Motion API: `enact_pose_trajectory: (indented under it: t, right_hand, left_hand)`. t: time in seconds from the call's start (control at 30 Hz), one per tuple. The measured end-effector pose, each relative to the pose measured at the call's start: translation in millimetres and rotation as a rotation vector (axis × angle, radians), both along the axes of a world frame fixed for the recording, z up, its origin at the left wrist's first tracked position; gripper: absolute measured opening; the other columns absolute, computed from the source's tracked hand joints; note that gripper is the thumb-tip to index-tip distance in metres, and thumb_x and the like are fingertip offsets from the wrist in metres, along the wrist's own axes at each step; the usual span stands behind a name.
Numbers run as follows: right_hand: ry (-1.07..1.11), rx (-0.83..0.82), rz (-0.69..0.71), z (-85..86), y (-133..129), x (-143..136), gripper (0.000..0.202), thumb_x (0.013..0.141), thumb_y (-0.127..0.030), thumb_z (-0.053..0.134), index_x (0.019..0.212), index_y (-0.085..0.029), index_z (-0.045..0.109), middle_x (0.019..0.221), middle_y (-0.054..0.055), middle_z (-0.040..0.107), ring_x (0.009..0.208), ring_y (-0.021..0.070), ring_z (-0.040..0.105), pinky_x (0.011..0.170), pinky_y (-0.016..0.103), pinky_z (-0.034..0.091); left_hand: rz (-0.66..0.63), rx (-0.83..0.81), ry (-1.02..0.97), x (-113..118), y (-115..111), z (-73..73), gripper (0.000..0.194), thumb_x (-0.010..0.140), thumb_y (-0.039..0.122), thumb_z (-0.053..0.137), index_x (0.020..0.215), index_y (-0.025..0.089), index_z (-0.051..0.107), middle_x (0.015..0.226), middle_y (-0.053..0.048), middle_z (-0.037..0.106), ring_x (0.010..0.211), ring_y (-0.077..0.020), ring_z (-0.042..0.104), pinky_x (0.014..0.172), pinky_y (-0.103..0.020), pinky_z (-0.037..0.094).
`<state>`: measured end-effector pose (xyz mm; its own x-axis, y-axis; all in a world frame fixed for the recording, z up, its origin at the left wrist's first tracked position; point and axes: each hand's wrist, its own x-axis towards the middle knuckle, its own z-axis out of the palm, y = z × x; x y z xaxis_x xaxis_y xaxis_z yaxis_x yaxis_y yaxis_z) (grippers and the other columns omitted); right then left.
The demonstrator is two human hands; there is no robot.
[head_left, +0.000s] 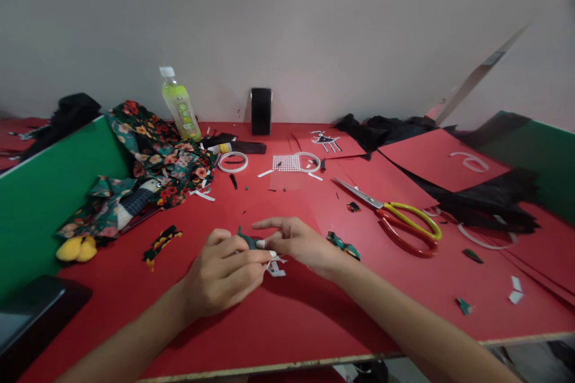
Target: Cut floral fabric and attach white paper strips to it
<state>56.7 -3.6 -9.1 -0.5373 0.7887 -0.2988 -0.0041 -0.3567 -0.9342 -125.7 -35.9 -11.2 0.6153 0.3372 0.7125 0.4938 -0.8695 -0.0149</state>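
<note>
I'm monitoring left hand (231,270) and right hand (300,245) pinching green scrap (245,240), left of scissors (386,213) | beaded figure (327,140) (beyond scissors) looking finished | scrap looking unattached

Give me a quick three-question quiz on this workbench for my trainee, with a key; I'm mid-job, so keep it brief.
1. Multiple choice: what are the left hand and right hand handling?
A) a drink bottle
B) a dark green scrap
C) a roll of tape
2. True or false: the smartphone is standing upright.
3. Fill in: the scissors have one yellow handle loop and one ____ handle loop.

Key: 1: B. 2: True. 3: red.
</note>
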Motion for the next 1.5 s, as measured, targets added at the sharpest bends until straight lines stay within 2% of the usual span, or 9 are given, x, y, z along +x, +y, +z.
enact_pose_trajectory:
  t: [0.17, 0.53, 0.63, 0.8, 0.87, 0.93, 1.07, 1.27, 1.5]
  right_hand:
    - [0.053, -0.017, -0.085, 1.2, 0.3, 1.2, 0.034, 0.074, -0.012, 0.061, 0.108, -0.012, 0.058, 0.045, -0.011, 0.047, 0.040, 0.0054, 0.040, 0.045, 0.019, 0.034]
    - [0.097, -0.104, -0.205, 5.8, 0.2, -0.8, 0.028, 0.075, -0.009, 0.061, 0.103, -0.015, 0.060, 0.058, -0.003, 0.065, 0.049, 0.0079, 0.058, 0.055, 0.022, 0.050]
    - [0.124, -0.102, -0.218, 6.2, 0.4, -0.5, 0.028, 0.076, -0.009, 0.061, 0.103, -0.014, 0.059, 0.062, -0.002, 0.067, 0.053, 0.0080, 0.061, 0.058, 0.022, 0.051]
    - [0.164, -0.067, -0.248, 7.2, 0.5, 0.0, 0.027, 0.075, -0.015, 0.063, 0.103, -0.016, 0.060, 0.065, -0.002, 0.068, 0.056, 0.0093, 0.062, 0.061, 0.024, 0.051]
    - [0.160, -0.054, -0.275, 8.6, 1.1, 1.1, 0.025, 0.079, -0.021, 0.061, 0.104, -0.016, 0.060, 0.065, 0.000, 0.068, 0.058, 0.0107, 0.064, 0.062, 0.025, 0.052]
    - [0.148, -0.028, -0.266, 10.1, 1.7, 2.7, 0.024, 0.083, -0.025, 0.056, 0.105, -0.016, 0.060, 0.067, 0.001, 0.069, 0.064, 0.0119, 0.066, 0.063, 0.025, 0.052]
    - [0.135, 0.091, -0.164, 9.9, 1.3, 4.7, 0.033, 0.077, -0.019, 0.063, 0.110, -0.016, 0.060, 0.069, -0.001, 0.068, 0.062, 0.0101, 0.063, 0.062, 0.023, 0.049]
    - [0.221, 0.164, -0.065, 1.2, 0.6, 3.2, 0.044, 0.075, -0.019, 0.065, 0.117, -0.018, 0.053, 0.074, -0.002, 0.068, 0.061, 0.0093, 0.062, 0.059, 0.023, 0.046]
    - [0.187, 0.211, -0.093, -1.9, 2.0, 1.9, 0.044, 0.077, -0.018, 0.064, 0.118, -0.018, 0.051, 0.073, -0.002, 0.069, 0.057, 0.0081, 0.059, 0.053, 0.021, 0.042]
  left_hand:
    - [-0.065, 0.050, 0.012, -2.0, -2.9, -0.8, 0.015, 0.079, 0.006, 0.059, 0.081, 0.020, 0.059, 0.095, 0.003, 0.074, 0.070, -0.0104, 0.063, 0.070, -0.031, 0.038]
    - [-0.050, 0.217, 0.073, -4.7, -9.6, 7.2, 0.028, 0.088, 0.009, 0.041, 0.076, 0.020, 0.064, 0.097, 0.000, 0.073, 0.071, -0.0114, 0.060, 0.066, -0.031, 0.036]
    - [-0.014, 0.234, 0.082, -5.8, -14.9, 6.8, 0.026, 0.088, 0.011, 0.043, 0.077, 0.021, 0.063, 0.095, 0.001, 0.074, 0.070, -0.0114, 0.059, 0.067, -0.031, 0.036]
    - [0.084, 0.150, 0.049, -4.5, -19.7, 5.2, 0.019, 0.086, 0.010, 0.047, 0.086, 0.023, 0.062, 0.092, 0.002, 0.074, 0.071, -0.0119, 0.061, 0.069, -0.031, 0.038]
    - [0.115, 0.105, -0.038, -1.1, -15.4, 7.1, 0.013, 0.080, 0.010, 0.059, 0.083, 0.023, 0.059, 0.087, 0.003, 0.075, 0.067, -0.0110, 0.061, 0.068, -0.030, 0.039]
    - [0.187, 0.019, -0.184, 3.8, -9.1, 10.3, 0.018, 0.073, 0.010, 0.067, 0.078, 0.022, 0.055, 0.080, 0.004, 0.074, 0.062, -0.0106, 0.060, 0.064, -0.028, 0.041]
    - [0.273, -0.136, -0.369, 11.5, -0.8, 13.6, 0.011, 0.077, 0.013, 0.063, 0.082, 0.022, 0.058, 0.069, 0.003, 0.069, 0.057, -0.0113, 0.058, 0.057, -0.027, 0.042]
    - [0.246, -0.096, -0.300, 10.1, -0.2, 10.0, 0.015, 0.074, 0.010, 0.065, 0.080, 0.021, 0.058, 0.071, 0.003, 0.070, 0.059, -0.0112, 0.058, 0.059, -0.028, 0.041]
    - [0.289, -0.122, -0.322, 9.6, 2.9, 7.7, 0.014, 0.075, 0.010, 0.064, 0.078, 0.021, 0.057, 0.073, 0.003, 0.071, 0.060, -0.0122, 0.059, 0.061, -0.029, 0.041]
